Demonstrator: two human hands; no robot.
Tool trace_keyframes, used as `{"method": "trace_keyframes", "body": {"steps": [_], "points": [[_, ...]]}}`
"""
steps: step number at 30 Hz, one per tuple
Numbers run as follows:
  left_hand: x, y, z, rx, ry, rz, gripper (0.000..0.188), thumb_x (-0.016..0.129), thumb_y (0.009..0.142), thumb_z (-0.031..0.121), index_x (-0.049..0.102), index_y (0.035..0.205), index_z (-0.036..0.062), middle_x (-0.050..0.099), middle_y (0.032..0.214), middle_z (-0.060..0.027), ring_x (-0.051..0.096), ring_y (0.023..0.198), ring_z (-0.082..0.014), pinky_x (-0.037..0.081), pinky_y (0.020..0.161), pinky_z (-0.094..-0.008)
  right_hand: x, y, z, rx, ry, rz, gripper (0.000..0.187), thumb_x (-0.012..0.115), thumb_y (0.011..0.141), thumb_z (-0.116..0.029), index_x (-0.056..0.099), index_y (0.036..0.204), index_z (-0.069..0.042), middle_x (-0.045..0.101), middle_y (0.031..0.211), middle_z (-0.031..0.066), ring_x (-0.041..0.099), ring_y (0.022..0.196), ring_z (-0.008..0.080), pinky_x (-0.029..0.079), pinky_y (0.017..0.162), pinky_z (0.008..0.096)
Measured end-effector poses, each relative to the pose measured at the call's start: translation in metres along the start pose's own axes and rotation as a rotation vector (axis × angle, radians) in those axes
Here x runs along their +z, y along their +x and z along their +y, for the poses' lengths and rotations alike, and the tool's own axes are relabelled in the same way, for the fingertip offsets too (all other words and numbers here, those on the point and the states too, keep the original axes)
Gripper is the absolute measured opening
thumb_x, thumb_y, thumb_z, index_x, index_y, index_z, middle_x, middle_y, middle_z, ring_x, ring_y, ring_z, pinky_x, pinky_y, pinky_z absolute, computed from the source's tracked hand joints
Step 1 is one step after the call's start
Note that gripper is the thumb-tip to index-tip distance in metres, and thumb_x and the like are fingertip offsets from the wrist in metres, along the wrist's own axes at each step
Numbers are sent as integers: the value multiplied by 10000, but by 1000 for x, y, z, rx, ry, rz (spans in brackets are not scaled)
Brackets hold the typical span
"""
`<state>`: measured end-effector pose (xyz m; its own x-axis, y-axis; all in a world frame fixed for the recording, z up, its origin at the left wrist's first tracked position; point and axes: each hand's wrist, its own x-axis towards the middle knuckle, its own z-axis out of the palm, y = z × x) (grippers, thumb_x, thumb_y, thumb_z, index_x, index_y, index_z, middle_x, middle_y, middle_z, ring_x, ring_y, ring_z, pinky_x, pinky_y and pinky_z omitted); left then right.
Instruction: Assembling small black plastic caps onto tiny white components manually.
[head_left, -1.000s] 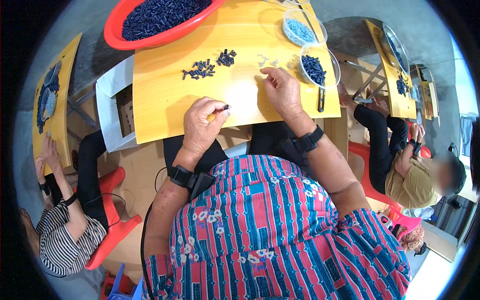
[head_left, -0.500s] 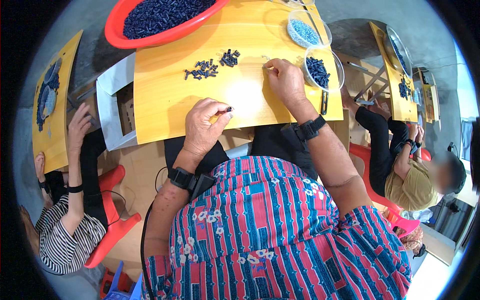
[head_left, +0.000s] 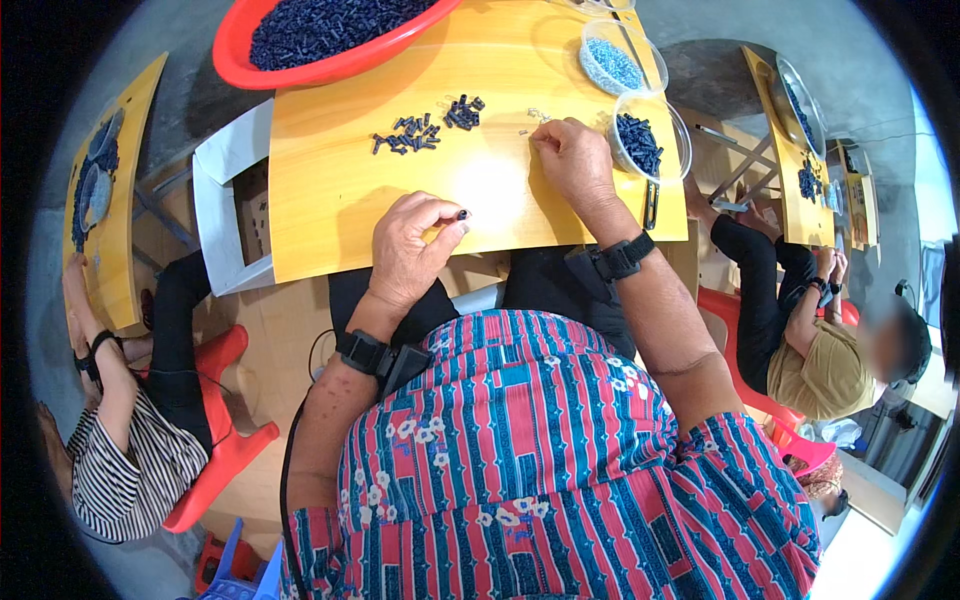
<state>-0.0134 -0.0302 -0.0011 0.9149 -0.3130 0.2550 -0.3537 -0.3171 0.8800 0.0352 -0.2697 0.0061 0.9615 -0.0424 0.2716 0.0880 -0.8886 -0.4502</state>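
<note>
Between thumb and forefinger of my left hand [head_left: 405, 250], a small black cylindrical piece [head_left: 463, 214] is pinched just above the table's near edge. My right hand [head_left: 576, 162] bends down to the tabletop with its fingertips pressed together; whatever is in them is too small or hidden. Beside those fingertips lie a few tiny clear pieces [head_left: 536, 116]. Two loose groups of dark tubular pieces, one on the left [head_left: 408, 136] and one farther back [head_left: 463, 113], lie beyond my left hand. To the right of my right hand stands a clear bowl [head_left: 682, 152] of similar dark pieces.
A big red basin [head_left: 232, 62] full of dark pieces stands at the back left of the yellow table [head_left: 350, 230]. Another clear bowl [head_left: 655, 72] holds small light-blue pieces. A black slim tool [head_left: 651, 205] lies near the right edge. Other people sit at tables on both sides.
My right fingertips have shifted slightly away from the tiny clear pieces, which show more. My left hand still pinches the black piece. The person on the left has lowered a raised hand.
</note>
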Motion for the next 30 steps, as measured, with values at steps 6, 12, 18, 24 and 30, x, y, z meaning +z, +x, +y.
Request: {"method": "trace_keyframes", "body": {"steps": [6, 12, 18, 24, 30], "points": [[-1, 0, -2, 5, 2, 3, 69, 674, 779, 55, 671, 831, 9, 640, 781, -88, 615, 741, -204, 490, 694, -308, -2, -5, -5, -30, -35, -3, 80, 655, 771, -70, 710, 827, -57, 668, 811, 135, 656, 746, 315, 536, 676, 383], [1, 0, -4, 3, 16, 6, 93, 696, 779, 89, 673, 826, 12, 639, 779, -88, 615, 749, -217, 493, 683, -316, 5, -14, -4, -90, -74, -27, 68, 617, 793, -68, 676, 817, -42, 647, 847, 152, 634, 760, 349, 532, 688, 412], [2, 1, -7, 18, 10, 28, 112, 713, 773, 114, 675, 818, 19, 639, 775, -88, 615, 756, -229, 496, 674, -323, 11, -27, -3, -199, -41, -55, 62, 585, 801, -36, 643, 823, -37, 631, 841, 152, 627, 744, 361, 529, 678, 420], [2, 2, -12, 11, 13, 12, 89, 683, 787, 83, 671, 834, 8, 639, 793, -92, 615, 744, -203, 488, 682, -308, 13, -24, -1, -244, 201, -48, 81, 603, 806, -50, 627, 882, -36, 619, 765, 158, 613, 651, 335, 513, 621, 398], [3, 3, -13, 40, 44, 27, 96, 691, 784, 92, 671, 828, 9, 639, 787, -91, 609, 744, -210, 485, 680, -311, 16, -29, -5, 219, 956, -214, 152, 640, 836, 42, 637, 973, -24, 629, 818, 2, 568, 661, 59, 471, 569, 202]]}}
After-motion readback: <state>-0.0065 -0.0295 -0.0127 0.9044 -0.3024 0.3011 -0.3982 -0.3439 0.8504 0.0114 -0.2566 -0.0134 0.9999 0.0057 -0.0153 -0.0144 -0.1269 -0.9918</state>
